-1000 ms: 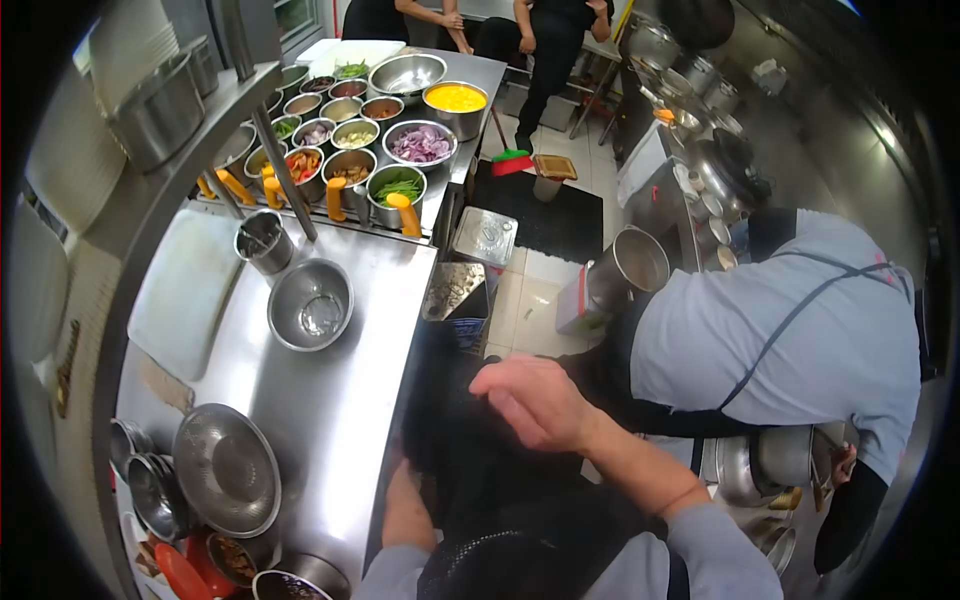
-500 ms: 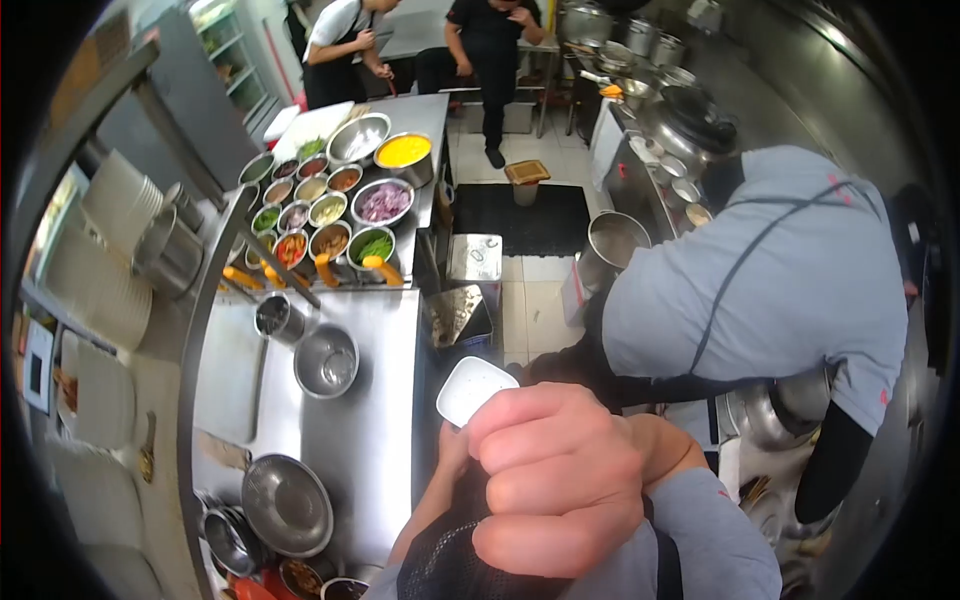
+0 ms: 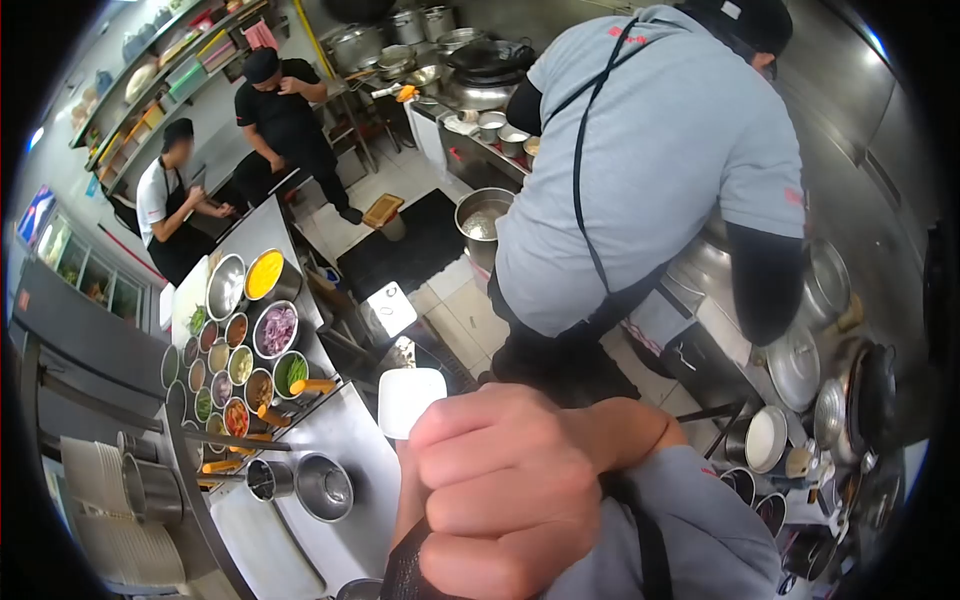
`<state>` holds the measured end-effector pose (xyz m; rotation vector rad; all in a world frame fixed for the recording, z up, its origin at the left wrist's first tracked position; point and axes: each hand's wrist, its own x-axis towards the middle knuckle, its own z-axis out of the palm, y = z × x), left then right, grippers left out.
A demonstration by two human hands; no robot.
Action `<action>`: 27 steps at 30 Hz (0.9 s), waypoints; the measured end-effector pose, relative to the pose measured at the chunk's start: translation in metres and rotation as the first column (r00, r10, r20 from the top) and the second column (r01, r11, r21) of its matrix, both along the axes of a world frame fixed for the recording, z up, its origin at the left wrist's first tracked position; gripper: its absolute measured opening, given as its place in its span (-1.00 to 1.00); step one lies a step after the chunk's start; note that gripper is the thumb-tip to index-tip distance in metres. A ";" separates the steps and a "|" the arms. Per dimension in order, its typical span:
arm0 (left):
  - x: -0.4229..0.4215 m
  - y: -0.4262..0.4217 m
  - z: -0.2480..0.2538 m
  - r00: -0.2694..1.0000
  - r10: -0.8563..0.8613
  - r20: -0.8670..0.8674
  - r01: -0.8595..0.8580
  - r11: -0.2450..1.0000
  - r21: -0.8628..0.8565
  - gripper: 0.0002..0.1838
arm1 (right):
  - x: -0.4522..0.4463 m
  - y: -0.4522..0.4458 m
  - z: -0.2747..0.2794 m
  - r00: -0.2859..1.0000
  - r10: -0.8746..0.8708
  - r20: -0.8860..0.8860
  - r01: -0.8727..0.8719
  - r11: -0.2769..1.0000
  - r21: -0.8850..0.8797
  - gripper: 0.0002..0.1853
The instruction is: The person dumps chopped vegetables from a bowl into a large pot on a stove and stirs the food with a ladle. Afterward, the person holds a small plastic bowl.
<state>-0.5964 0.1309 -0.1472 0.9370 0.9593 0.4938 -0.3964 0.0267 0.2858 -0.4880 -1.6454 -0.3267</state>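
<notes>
Close to the camera, my right hand (image 3: pixel 505 490) is curled into a fist with its back toward me. Whatever its fingers hold, if anything, is hidden. Just beyond the knuckles shows a small white square container (image 3: pixel 411 400) with rounded corners. My left hand (image 3: pixel 407 470) is behind and below the fist, mostly covered by it, and appears to support the container from underneath. Its fingers are largely out of sight. A steel mixing bowl (image 3: pixel 324 487) stands on the counter (image 3: pixel 360 440) to the left.
Ahead on the right, a co-worker in a grey shirt (image 3: pixel 650 160) bends over the cooking line. Two more people stand at the far left. Metal bowls of chopped ingredients (image 3: pixel 275 330) line the left counter. A large pot (image 3: pixel 484 215) and a black mat (image 3: pixel 400 240) lie ahead.
My view has turned right and tilted, so the counter shifts left and lower. The container and my fist have moved left in view. The co-worker in grey now stands more upright.
</notes>
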 end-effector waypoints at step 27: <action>-0.011 0.039 0.063 0.975 0.137 0.176 -0.148 0.988 0.051 -0.31 | 0.041 -0.031 -0.318 0.799 -0.600 0.046 0.204 0.198 -0.959 -0.82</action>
